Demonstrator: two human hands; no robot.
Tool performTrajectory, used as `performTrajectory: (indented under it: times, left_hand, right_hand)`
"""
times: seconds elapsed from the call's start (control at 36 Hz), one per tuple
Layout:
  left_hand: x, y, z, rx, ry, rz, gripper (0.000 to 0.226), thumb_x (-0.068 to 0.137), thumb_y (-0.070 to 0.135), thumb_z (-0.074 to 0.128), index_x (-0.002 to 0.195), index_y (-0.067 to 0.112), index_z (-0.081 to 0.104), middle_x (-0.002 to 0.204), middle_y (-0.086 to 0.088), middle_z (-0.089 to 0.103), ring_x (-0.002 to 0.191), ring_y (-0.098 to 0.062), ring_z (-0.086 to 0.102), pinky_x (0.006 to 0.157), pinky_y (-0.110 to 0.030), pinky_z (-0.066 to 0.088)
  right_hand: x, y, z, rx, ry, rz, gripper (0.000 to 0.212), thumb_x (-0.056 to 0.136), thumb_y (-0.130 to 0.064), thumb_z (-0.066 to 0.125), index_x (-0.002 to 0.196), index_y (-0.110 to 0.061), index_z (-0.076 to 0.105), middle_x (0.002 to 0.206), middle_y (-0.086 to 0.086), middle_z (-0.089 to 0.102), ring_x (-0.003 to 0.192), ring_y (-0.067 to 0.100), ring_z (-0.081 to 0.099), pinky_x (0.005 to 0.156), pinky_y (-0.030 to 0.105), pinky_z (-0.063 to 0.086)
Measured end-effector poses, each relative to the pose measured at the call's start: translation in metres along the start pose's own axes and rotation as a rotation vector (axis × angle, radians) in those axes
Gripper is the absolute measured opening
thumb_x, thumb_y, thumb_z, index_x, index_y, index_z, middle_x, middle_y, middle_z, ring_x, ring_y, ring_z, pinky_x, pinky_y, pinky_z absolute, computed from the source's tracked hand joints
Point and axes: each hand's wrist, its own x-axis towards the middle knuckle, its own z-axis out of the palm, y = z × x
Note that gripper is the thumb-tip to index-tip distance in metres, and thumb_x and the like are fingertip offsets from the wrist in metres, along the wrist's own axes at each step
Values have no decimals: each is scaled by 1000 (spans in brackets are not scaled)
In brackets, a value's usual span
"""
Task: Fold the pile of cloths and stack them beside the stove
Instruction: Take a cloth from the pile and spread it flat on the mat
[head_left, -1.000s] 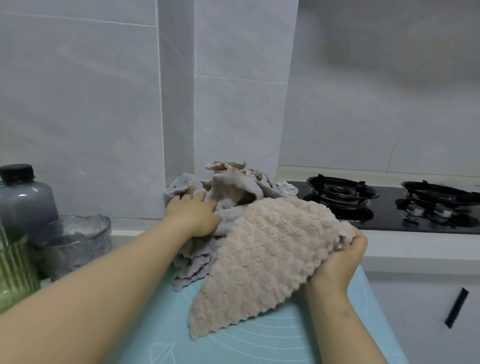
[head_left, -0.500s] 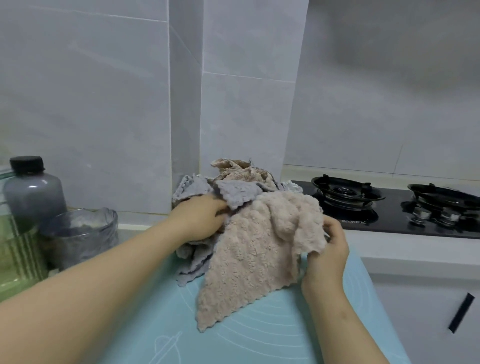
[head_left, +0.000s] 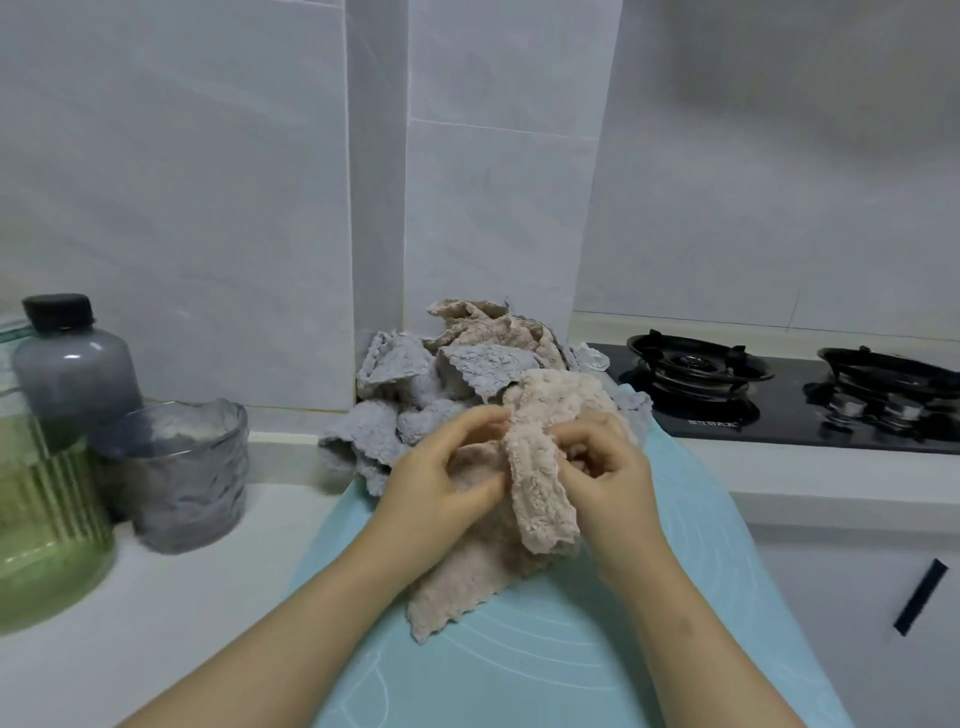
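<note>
Your left hand (head_left: 441, 483) and right hand (head_left: 610, 470) both pinch the beige cloth (head_left: 540, 499), bunched between them, its lower corner lying on the teal mat (head_left: 545, 660). The pile of cloths (head_left: 410, 395) sits just behind it on the bench (head_left: 156, 597), beside the stove (head_left: 727, 387).

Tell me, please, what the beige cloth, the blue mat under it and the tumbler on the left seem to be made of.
The beige cloth looks like plush microfibre: nubbly matte pile, scalloped edge. The blue mat seems silicone or soft plastic: smooth, slightly sheeny, printed white rings. The tumbler appears to be clear glass, perhaps plastic: see-through, rippled wall.
</note>
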Motion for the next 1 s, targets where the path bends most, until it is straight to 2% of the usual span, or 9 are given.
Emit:
performTrajectory:
  times: [0.11, 0.19, 0.31, 0.47, 0.61, 0.72, 0.86, 0.92, 1.0]
  left_hand:
    - [-4, 1, -5, -12, -151, -69, 73, 50, 39, 75, 117, 47, 46, 122, 23, 55, 116, 9, 50, 93, -7, 39]
    - [-4, 3, -2, 47, -17, -17, 42, 60, 27, 71, 95, 46, 61, 102, 26, 66, 97, 9, 59, 83, -8, 44]
    - [0, 4, -8, 82, 173, -68, 35, 72, 7, 65, 78, 41, 62, 75, 32, 65, 72, 13, 58, 64, -5, 42]
    - [2, 13, -15, -174, 264, -248, 40, 82, -12, 55, 75, 26, 64, 56, 14, 62, 46, 4, 49, 42, -11, 36]
    - [5, 22, -20, -267, 406, -288, 37, 85, -11, 51, 84, 25, 58, 74, -3, 63, 47, -3, 53, 38, -11, 38]
    - [3, 11, -27, 217, 455, -235, 41, 80, -5, 53, 76, 36, 56, 78, 17, 62, 72, -7, 53, 61, -19, 41]
    - [3, 11, -33, 421, 481, -211, 38, 79, -2, 49, 92, 31, 62, 89, 3, 58, 83, -15, 48, 64, -29, 31]
    - [5, 9, -35, 337, 509, -245, 36, 82, -1, 46, 91, 29, 62, 78, 8, 60, 75, -15, 49, 66, -28, 33]
    - [7, 12, -34, -81, 526, -377, 36, 87, -5, 38, 86, 21, 63, 41, 10, 47, 39, -12, 41, 47, -23, 36]
  right_hand:
    - [0, -3, 3, -43, -36, -16, 15, 62, -15, 65, 62, -30, 65, 88, 6, 52, 65, -6, 52, 62, 6, 40]
    - [-3, -2, 3, -61, -152, -62, 14, 67, -29, 66, 74, -41, 71, 100, -1, 59, 89, -5, 57, 76, 7, 42]
    - [-4, 4, 1, -73, -85, -64, 39, 77, -15, 58, 105, -42, 56, 101, -13, 61, 93, -5, 57, 82, 11, 45]
    - [1, 15, -9, -510, 135, 122, 58, 83, -12, 60, 132, -38, 40, 109, -4, 45, 79, 2, 48, 68, 23, 36]
    - [3, 20, -17, -411, 265, 281, 35, 90, -14, 49, 122, -25, 58, 96, -6, 60, 78, 11, 52, 68, 25, 38]
    - [4, 18, -14, -296, 363, 207, 24, 92, -16, 47, 106, -21, 66, 72, -7, 62, 62, 13, 50, 64, 26, 38]
    - [-5, 2, -9, -166, 402, 141, 32, 94, -11, 44, 86, -39, 56, 41, -4, 51, 43, 8, 46, 53, 28, 42]
    - [-8, -3, -8, -132, 410, 115, 33, 94, -10, 44, 86, -40, 55, 43, -3, 53, 44, 8, 47, 52, 29, 42]
    - [-12, -8, -5, -98, 444, 78, 29, 94, -11, 47, 87, -37, 56, 49, -5, 60, 44, 8, 47, 50, 29, 42]
